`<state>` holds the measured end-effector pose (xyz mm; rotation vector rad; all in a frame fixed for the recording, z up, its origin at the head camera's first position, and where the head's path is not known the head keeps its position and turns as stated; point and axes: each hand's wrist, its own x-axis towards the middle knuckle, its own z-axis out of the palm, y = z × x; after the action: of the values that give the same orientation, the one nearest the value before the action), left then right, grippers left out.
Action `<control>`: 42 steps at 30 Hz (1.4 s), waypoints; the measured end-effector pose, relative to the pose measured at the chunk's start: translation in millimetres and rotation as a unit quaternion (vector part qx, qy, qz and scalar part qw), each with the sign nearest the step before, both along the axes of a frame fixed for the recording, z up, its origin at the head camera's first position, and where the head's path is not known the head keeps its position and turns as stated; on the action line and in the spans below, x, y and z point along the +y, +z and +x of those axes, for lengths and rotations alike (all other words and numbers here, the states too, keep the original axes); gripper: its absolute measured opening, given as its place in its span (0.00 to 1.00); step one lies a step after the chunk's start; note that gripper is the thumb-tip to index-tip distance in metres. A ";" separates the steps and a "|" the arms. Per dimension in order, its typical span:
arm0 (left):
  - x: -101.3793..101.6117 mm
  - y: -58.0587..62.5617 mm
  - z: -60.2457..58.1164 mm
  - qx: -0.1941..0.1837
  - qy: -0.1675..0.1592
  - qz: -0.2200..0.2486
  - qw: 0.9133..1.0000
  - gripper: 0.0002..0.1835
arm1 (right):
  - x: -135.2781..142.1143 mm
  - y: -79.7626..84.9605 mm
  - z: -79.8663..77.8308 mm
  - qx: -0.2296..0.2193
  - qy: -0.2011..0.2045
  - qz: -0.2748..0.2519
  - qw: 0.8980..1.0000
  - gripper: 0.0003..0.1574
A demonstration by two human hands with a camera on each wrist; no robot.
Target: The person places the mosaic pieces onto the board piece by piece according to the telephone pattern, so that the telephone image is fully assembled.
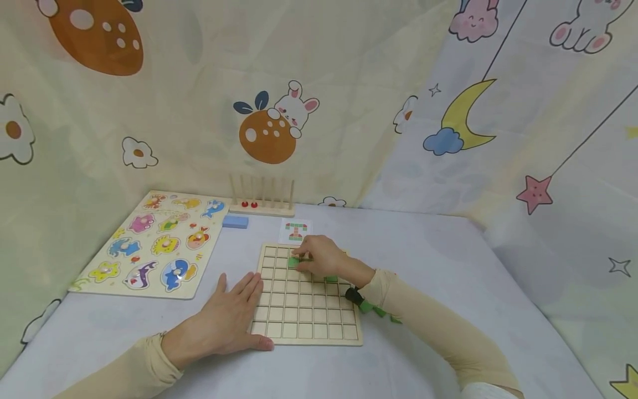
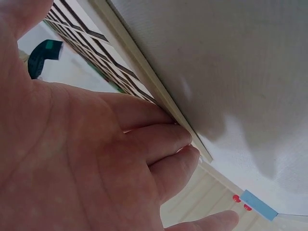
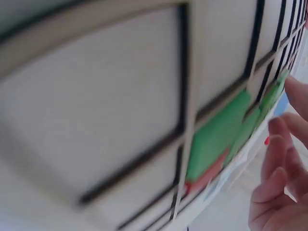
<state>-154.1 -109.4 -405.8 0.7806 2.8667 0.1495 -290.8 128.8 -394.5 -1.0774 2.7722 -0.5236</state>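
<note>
My right hand (image 1: 323, 256) is over the upper part of a wooden grid board (image 1: 299, 316), pinching a green square tile (image 1: 293, 262) between thumb and forefinger. In the right wrist view its fingers (image 3: 297, 96) are at the far end of a row of green tiles (image 3: 219, 134), with a red tile (image 3: 209, 172) beside them. Part of that row is hidden by the hand in the head view. My left hand (image 1: 221, 318) lies with straight fingers along the board's left edge; the left wrist view shows the fingertips touching the board's side (image 2: 159, 91).
A pattern card (image 1: 296, 231) with red and green squares lies behind the board. Further back are a blue block (image 1: 235, 222) and a peg stand (image 1: 262, 206) with red beads. An animal puzzle (image 1: 154, 244) is at left. Several green pieces (image 1: 380, 311) lie beneath the right forearm.
</note>
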 end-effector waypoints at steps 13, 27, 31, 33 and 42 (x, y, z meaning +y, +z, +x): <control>-0.1 0.5 -0.1 -0.003 -0.002 0.002 1.000 0.67 | 111.4 8.9 24.6 0.021 -0.111 -0.040 0.993 0.15; 1.4 0.1 -0.1 -0.003 -0.002 0.001 1.000 0.67 | 187.5 -5.6 70.7 0.007 -0.164 -0.045 0.985 0.10; 1.3 0.6 -0.2 -0.003 -0.001 0.002 1.000 0.67 | 198.4 -3.1 79.1 0.003 -0.186 -0.055 0.981 0.08; 1.5 0.8 -0.2 -0.003 0.000 0.001 1.000 0.67 | 202.7 -2.9 81.9 0.003 -0.188 -0.057 0.980 0.08; 1.6 0.9 0.3 0.000 -0.001 0.007 1.000 0.66 | 208.4 -10.9 83.8 0.034 -0.134 -0.062 0.988 0.13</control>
<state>-153.7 -107.8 -404.9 0.7874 2.8679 0.1698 -206.9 337.2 -405.4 -0.7582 2.9997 -0.7099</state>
